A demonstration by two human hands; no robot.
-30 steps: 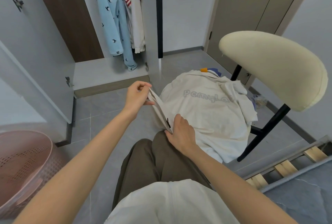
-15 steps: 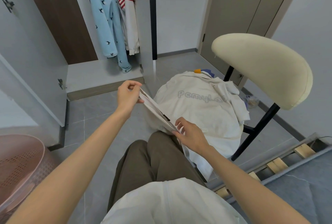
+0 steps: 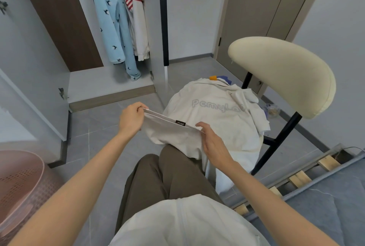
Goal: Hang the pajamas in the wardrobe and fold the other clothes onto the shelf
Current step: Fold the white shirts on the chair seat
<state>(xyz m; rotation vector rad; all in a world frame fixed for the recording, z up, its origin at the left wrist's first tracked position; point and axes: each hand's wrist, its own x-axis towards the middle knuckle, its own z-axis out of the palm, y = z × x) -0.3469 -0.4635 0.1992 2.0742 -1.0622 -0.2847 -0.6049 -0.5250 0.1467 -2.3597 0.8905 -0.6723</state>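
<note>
The left hand (image 3: 132,122) is gripping and the right hand (image 3: 214,143) is pinching opposite ends of the labelled edge of the white garment (image 3: 171,134), which is stretching from ten toward four o'clock over the person's knee (image 3: 171,162).

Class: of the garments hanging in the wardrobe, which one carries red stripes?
The white garment on the right; the light blue pajamas beside it carry small dark prints instead.
</note>
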